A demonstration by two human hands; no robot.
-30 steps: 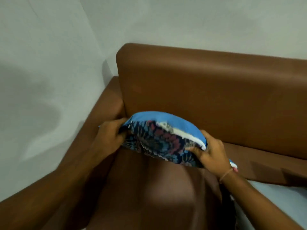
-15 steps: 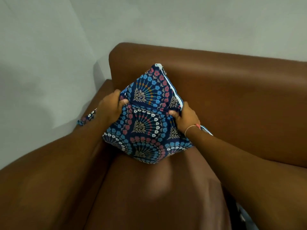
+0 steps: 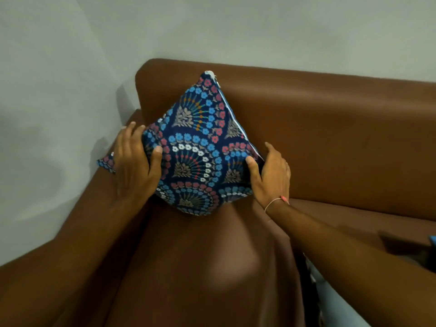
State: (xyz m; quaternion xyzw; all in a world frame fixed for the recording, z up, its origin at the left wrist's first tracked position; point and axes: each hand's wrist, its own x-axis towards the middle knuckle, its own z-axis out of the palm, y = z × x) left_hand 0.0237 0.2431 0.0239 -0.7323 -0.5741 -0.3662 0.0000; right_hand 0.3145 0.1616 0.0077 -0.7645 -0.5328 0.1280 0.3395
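Note:
A dark blue cushion (image 3: 200, 149) with a red, blue and white flower pattern stands on one corner on the brown sofa's seat (image 3: 200, 267). It leans back against the backrest (image 3: 318, 138) near the left armrest. My left hand (image 3: 134, 168) holds its left side, thumb on the patterned front, fingers stretched over the left corner. At the right edge my right hand (image 3: 271, 175) holds the cushion, thumb on the front and fingers behind the edge. A thin bracelet circles the right wrist.
The sofa sits in a room corner with pale walls (image 3: 59, 90) behind and to the left. The left armrest (image 3: 94, 220) runs under my left forearm. Pale blue fabric (image 3: 335, 303) lies at the lower right, and a small blue object (image 3: 433, 241) shows at the right edge.
The cushion went from lying flat with its plain blue back up to standing on a corner against the backrest, patterned side facing me. Both hands' fingers have loosened and straightened along its edges.

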